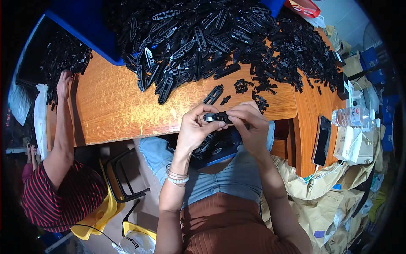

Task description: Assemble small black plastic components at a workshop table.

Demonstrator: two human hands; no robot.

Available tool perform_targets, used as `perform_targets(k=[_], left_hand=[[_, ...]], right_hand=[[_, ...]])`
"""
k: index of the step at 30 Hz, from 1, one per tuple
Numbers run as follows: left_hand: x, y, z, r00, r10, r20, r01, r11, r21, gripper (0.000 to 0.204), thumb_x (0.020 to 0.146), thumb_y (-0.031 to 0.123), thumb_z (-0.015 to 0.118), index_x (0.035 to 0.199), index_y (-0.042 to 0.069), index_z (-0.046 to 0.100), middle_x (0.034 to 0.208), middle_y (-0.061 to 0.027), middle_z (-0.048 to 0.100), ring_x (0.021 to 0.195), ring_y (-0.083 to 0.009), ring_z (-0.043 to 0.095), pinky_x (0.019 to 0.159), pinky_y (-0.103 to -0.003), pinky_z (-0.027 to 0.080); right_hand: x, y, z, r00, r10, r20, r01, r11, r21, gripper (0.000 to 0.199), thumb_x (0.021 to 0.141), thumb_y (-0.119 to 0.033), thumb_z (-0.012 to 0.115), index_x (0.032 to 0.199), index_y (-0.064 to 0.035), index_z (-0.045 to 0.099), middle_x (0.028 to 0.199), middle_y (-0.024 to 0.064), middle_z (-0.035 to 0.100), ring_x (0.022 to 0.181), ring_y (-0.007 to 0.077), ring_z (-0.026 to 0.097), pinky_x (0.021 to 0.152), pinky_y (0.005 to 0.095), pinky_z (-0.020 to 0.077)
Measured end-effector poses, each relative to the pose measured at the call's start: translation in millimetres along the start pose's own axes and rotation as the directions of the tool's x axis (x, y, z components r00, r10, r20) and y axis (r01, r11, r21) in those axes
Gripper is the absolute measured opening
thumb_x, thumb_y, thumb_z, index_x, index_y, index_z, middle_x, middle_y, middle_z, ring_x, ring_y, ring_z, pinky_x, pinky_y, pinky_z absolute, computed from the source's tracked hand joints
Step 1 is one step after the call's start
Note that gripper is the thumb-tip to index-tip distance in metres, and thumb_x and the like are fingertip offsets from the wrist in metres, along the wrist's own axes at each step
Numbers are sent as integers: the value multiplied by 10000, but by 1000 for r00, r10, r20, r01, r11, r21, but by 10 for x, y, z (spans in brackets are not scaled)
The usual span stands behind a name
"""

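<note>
My left hand (195, 127) and my right hand (249, 127) meet just in front of the table edge, both pinching one small black plastic part (217, 117) between fingertips. Under my hands, on my lap, sits a blue tray (211, 158) with several black parts in it. A long black slotted part (213, 94) lies on the wooden table (114, 106) just beyond my fingers, with small black clips (242, 86) beside it. A big heap of black plastic parts (211, 38) covers the far side of the table.
A person in a red striped shirt (59, 194) sits at my left, one hand (64, 82) reaching into another pile of black parts. A phone (322, 139), a water bottle (354, 117) and a white box (353, 146) lie at the right. Brown paper sacks (330, 203) fill the lower right.
</note>
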State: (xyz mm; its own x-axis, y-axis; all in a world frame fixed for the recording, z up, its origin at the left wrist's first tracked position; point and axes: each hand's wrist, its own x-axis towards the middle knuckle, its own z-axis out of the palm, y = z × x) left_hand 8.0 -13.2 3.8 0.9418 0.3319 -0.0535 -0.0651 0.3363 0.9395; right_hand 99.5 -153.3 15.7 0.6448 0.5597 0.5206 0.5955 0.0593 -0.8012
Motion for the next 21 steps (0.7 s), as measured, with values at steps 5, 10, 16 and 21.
perform_targets(k=[5,10,16,21], left_hand=[[-37,96,45,996,-87,-14,86,996,-31,225,781,-100,632,985,-68,544,837,-151,653,762,-221,680,675,-251,564],[-100,50,112,997,-53,-54,48,995,-83,205,796,-101,612,986,-61,544,847,-131,646,728,-170,672,651,-215,552],[-279,47,141,995,12,-102,1,992,125,145,787,-65,631,919,-37,578,783,-62,633,629,-95,625,575,-188,497],[-363,88,31,995,-98,-18,100,984,149,98,848,5,594,921,-54,623,763,-75,646,653,-118,642,580,-201,502]], right_hand=[[-13,-36,21,999,-45,-2,45,998,-51,146,730,56,644,860,-6,666,836,84,642,816,211,563,710,290,441],[-5,-81,-54,985,-158,75,171,964,-204,163,726,34,651,880,-21,659,834,75,634,826,234,562,714,299,437],[-293,-54,-105,733,581,354,-670,706,230,211,834,-31,621,1038,24,629,787,45,621,667,77,551,630,208,446],[-364,-70,-103,757,495,427,-629,729,269,222,857,-36,582,1064,34,618,758,65,629,656,91,568,611,217,445]])
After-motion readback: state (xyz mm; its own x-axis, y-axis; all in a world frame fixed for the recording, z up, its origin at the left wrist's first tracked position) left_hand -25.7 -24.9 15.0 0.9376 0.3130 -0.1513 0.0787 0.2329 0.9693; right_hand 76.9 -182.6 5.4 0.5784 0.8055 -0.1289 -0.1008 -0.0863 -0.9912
